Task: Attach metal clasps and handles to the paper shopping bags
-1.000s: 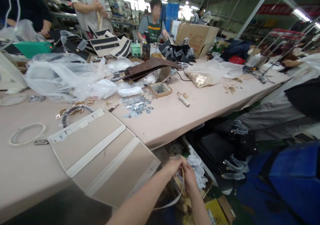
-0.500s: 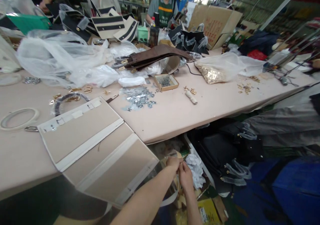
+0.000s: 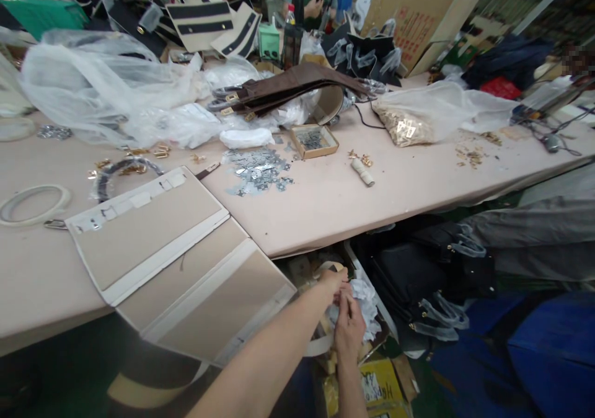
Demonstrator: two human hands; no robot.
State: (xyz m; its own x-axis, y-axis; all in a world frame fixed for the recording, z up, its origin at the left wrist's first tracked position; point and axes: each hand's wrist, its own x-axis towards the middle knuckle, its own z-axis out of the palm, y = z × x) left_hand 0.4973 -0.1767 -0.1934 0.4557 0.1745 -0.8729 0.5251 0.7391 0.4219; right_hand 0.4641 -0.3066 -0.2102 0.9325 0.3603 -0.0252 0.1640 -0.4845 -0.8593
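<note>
Strip (image 3: 320,346), long axis curving down-left, left fingers (image 3: 341,275) clamped on it, right fingers (image 3: 344,303) unclear

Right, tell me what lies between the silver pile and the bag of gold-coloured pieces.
The head view shows an open box of grey pieces, a beige roll beside gold-coloured bits, and a black cable.

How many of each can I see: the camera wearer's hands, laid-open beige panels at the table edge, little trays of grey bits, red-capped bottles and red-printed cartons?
Hands: 2 (left hand, right hand)
Panel: 1
Tray: 1
Bottle: 1
Carton: 1
Total: 6
</note>
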